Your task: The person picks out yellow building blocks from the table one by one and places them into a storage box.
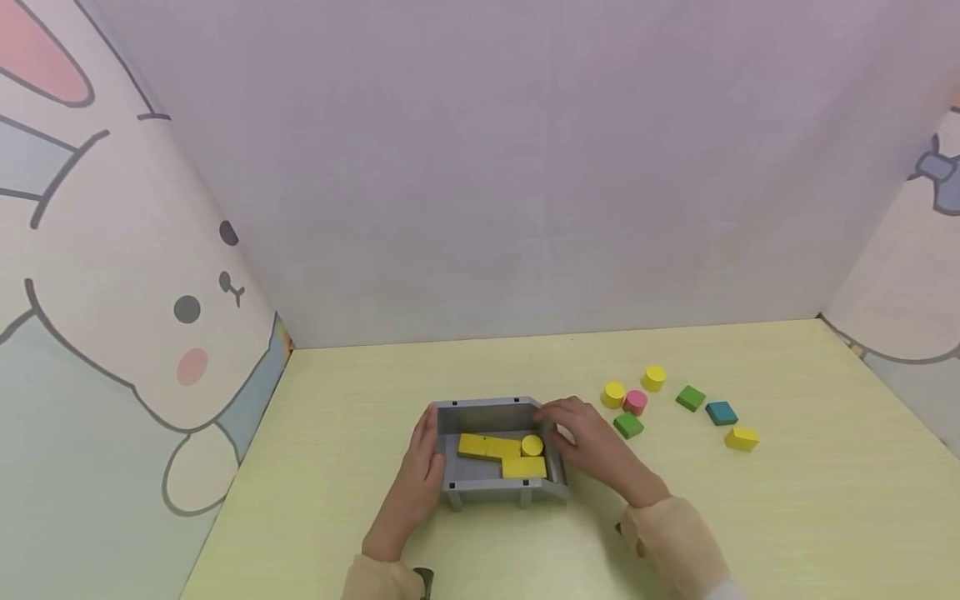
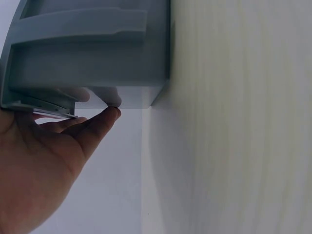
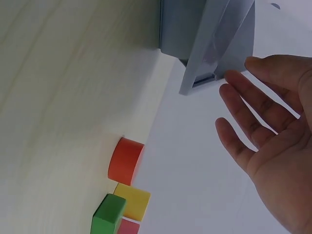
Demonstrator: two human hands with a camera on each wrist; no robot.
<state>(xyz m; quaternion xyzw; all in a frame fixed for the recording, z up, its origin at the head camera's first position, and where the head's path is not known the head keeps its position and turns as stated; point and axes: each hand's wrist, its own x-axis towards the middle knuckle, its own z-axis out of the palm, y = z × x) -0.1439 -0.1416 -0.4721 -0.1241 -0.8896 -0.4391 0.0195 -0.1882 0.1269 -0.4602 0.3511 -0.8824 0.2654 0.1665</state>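
Note:
A grey plastic bin [image 1: 483, 495] stands on the table between the two hands. Inside it lie a long yellow bar [image 1: 489, 447], a yellow cylinder [image 1: 532, 446] and a yellow rectangular block [image 1: 524, 467]. My left hand [image 1: 420, 471] rests along the bin's left side with fairly straight fingers; in the left wrist view its fingertips [image 2: 117, 113] touch the bin's wall. At the right end, my right hand [image 1: 588, 437] has its fingers spread and loosely bent at the rim. The right wrist view shows the right hand [image 3: 273, 109] holding no block, its fingertips close by the bin's lip [image 3: 204, 53].
Right of the bin lie loose blocks: yellow cylinders [image 1: 613, 395], a pink cylinder [image 1: 636, 402], green blocks [image 1: 628, 425], a teal block [image 1: 722, 412] and a yellow block [image 1: 742, 438]. A pale curtain [image 1: 555, 183] hangs behind the table, with printed rabbit panels [image 1: 127, 275] at the sides.

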